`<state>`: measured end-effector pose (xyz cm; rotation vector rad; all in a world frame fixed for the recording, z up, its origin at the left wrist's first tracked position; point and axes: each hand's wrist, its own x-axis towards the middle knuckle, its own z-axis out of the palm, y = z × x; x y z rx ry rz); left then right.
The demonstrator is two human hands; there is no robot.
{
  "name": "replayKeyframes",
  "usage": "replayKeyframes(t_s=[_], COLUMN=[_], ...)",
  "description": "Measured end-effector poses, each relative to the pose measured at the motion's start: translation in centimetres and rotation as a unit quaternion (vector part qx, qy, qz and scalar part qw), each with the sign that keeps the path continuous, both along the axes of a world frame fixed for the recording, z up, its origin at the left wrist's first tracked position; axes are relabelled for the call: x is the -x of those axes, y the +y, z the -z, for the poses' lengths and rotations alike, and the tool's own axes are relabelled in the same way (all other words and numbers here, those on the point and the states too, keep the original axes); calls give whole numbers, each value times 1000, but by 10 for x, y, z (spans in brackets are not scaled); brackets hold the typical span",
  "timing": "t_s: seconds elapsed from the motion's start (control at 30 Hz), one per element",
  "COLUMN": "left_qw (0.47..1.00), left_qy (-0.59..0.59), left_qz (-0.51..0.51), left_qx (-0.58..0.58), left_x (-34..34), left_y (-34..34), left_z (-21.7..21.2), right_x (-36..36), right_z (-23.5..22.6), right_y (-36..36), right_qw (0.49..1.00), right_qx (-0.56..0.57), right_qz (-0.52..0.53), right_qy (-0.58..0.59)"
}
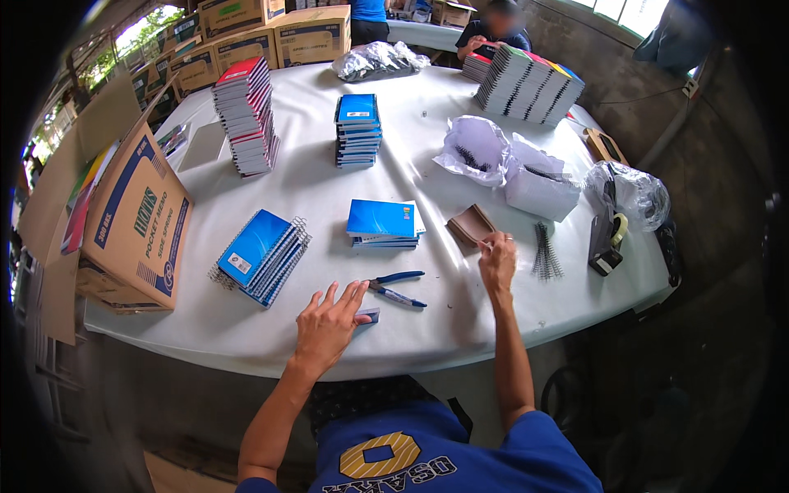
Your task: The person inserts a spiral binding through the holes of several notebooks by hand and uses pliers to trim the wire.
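My left hand [327, 327] is over the near table edge, fingers stretched out and the thumb by a small flat blue-grey piece [369, 316], partly hidden. Just beyond its fingertips lie blue-handled pliers [398, 289]. At the near corner of a small open brown cardboard box [471, 224], my right hand [497, 264] has its fingers pinched together; what they hold, if anything, is too small to name. Black spiral coils [545, 253] lie to the right of that hand. A short pile of blue notebooks [381, 220] sits beyond the pliers, and a fanned stack of spiral notebooks [261, 251] lies farther left.
A large carton [136, 222] stands at the left. Taller notebook stacks [246, 119] [358, 131] [530, 86] rise farther back. Paper-wrapped coils [474, 152], a tape dispenser [608, 251] and a plastic bag [637, 197] are at right. A person [496, 33] sits across the table.
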<state>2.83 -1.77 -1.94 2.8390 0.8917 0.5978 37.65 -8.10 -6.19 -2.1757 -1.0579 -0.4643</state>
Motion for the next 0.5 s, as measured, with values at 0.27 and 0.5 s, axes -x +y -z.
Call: replayKeyframes(t_s=[0.27, 0.5], left_qw=[999, 995], left_qy=[30, 67], left_qz=[21, -6], left_qx=[12, 70], left_x=[5, 21], left_y=[-2, 15], left_z=[-20, -9], right_x=[-76, 112], right_z=[10, -70], right_y=[-33, -16], right_qw=[986, 870], right_qx=[77, 1], right_qz=[87, -434], right_qy=[-118, 234])
